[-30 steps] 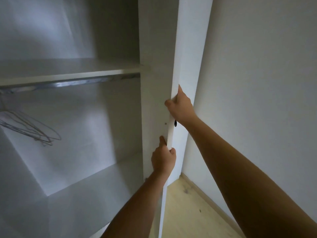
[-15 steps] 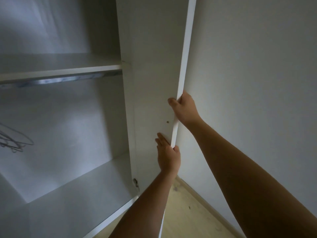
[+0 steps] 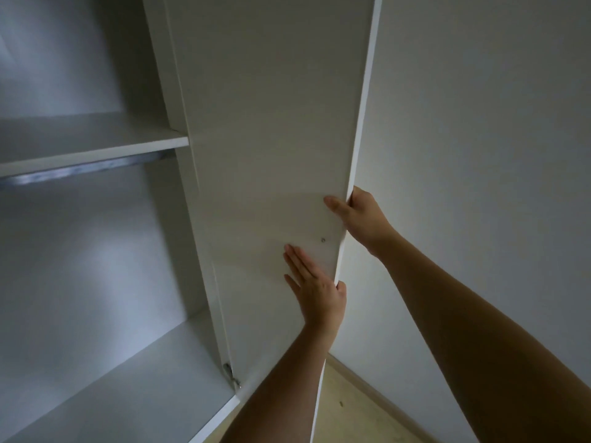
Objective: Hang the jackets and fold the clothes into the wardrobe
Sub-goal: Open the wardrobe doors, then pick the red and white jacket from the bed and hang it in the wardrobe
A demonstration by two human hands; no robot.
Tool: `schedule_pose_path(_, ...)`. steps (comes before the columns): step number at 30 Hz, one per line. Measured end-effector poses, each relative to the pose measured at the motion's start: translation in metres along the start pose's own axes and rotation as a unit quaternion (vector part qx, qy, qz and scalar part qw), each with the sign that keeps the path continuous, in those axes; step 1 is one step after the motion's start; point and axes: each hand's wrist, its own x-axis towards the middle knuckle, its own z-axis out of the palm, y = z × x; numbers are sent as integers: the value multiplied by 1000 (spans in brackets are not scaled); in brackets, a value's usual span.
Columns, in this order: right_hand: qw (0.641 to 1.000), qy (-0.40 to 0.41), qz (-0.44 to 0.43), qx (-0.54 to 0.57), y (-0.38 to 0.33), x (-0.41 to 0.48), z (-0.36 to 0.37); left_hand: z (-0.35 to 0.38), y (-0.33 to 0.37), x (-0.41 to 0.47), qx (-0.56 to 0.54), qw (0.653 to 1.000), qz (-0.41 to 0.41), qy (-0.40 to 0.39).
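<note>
Plain white wardrobe (image 3: 96,251), standing open and seen from low down, with a shelf (image 3: 96,148) across the upper part, a metal rail (image 3: 80,172) just under that shelf and a flat bottom panel (image 3: 128,388). On the right, a tall narrow door (image 3: 271,123) swung outward on a small metal hinge (image 3: 231,374) low on the side panel, inner face toward the camera, one small screw (image 3: 323,240) near the free edge. Gripped at that edge by the right hand (image 3: 361,219), with the left hand (image 3: 316,292) flat on the inner face just below.
</note>
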Motion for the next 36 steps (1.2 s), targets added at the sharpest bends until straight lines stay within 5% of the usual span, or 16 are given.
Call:
schedule_pose_path(15, 1000, -12, 11, -9, 21, -1, -6, 5, -5, 6, -5, 999, 28, -24)
schedule_pose_path(18, 998, 15, 14, 66, 37, -29, -13, -1, -10, -8, 4, 997, 65, -35)
schedule_pose_path(27, 977, 168, 121, 49, 113, -191, -105, 16, 37, -137, -63, 976, 135, -159)
schedule_pose_path(36, 931, 260, 253, 37, 175, -414, -258, 78, 174, -326, -208, 894, 219, -330)
